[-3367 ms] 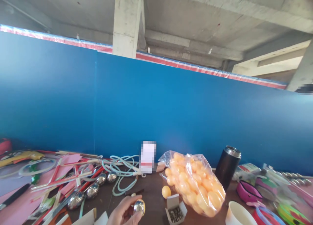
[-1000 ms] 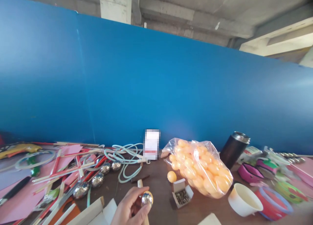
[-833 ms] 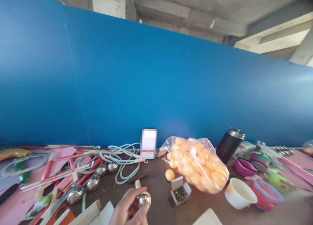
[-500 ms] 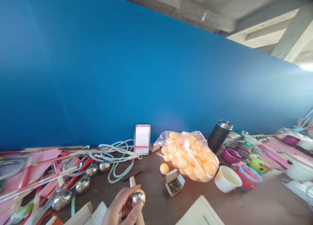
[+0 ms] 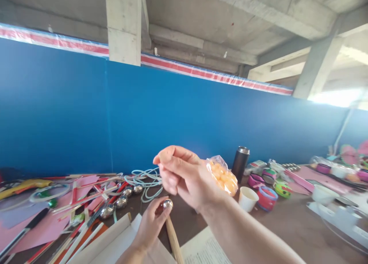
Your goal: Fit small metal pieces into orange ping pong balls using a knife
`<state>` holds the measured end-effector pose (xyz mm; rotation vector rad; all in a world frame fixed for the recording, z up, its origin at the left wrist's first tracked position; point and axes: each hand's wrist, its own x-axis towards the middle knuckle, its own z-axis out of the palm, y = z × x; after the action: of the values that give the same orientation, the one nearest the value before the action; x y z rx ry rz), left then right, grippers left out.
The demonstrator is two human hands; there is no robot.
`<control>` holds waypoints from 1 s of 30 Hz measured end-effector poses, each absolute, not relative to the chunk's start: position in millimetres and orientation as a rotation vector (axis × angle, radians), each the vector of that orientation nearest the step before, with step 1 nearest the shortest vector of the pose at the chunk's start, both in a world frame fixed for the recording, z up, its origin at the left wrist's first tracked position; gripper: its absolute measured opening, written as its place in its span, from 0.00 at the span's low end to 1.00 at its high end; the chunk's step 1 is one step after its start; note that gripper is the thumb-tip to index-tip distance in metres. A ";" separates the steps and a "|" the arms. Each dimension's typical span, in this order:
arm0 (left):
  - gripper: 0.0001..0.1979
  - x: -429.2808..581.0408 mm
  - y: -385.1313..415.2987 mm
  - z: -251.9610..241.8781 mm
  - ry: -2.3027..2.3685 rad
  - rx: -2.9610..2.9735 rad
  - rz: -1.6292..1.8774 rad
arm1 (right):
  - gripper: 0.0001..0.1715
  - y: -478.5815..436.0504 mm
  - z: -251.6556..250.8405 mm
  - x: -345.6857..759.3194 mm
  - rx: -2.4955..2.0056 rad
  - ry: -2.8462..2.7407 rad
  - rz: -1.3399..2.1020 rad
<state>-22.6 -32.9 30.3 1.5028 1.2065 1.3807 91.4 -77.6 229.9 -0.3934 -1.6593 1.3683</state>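
Note:
My left hand (image 5: 151,223) is low in the middle, its thumb and fingers closed around a wooden stick (image 5: 173,239) with a shiny silver bell (image 5: 168,204) at the top. The stick slants down to the right. My right hand (image 5: 184,172) is raised above and to the right of it, thumb and index finger pinched together. Whatever the pinch holds, if anything, is too small to make out. Behind my right wrist lies a clear bag of orange balls (image 5: 224,177), partly covered. The small open box beside that bag is hidden by my right arm.
Left: pink sheets (image 5: 51,233), sticks, several silver balls (image 5: 122,200) and a yellow-handled tool (image 5: 25,187). Light blue cord (image 5: 146,179) lies behind. Right: a black bottle (image 5: 240,166), white cup (image 5: 248,199) and red-blue pot (image 5: 266,198). A blue partition (image 5: 172,110) stands behind.
My right hand has come into view from the lower right, raised and pinched. My left hand keeps hold of the bell stick. The view has tilted up, showing more ceiling.

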 end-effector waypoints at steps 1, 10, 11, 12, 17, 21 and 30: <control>0.21 -23.9 -32.6 27.9 1.168 1.496 1.370 | 0.13 -75.1 229.9 96.5 -0.463 -1.704 1.289; 0.22 -34.5 -23.2 10.5 1.226 1.522 1.503 | 0.13 -73.2 76.4 145.7 -1.722 -2.121 0.574; 0.21 -34.7 -23.1 10.3 1.228 1.531 1.516 | 0.14 -74.5 62.9 143.9 -1.765 -2.106 0.535; 0.21 -34.6 -22.8 10.0 1.226 1.543 1.527 | 0.15 -75.9 52.4 141.0 -1.786 -2.094 0.505; 0.20 -32.8 -16.6 5.9 1.199 1.569 1.568 | 0.16 -75.4 27.8 127.9 -1.789 -2.018 0.517; 0.22 -32.0 -11.0 1.3 1.144 1.517 1.558 | 0.11 -64.9 21.0 136.6 -1.680 -1.837 0.866; 0.25 -31.6 -6.1 -4.5 1.174 1.362 1.579 | 0.07 -44.6 -2.5 145.1 -1.342 -1.624 1.179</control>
<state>-31.6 -6.1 -4.5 1.3620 1.1744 1.5792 145.1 -44.6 -2.5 -1.3419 -1.6240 1.1790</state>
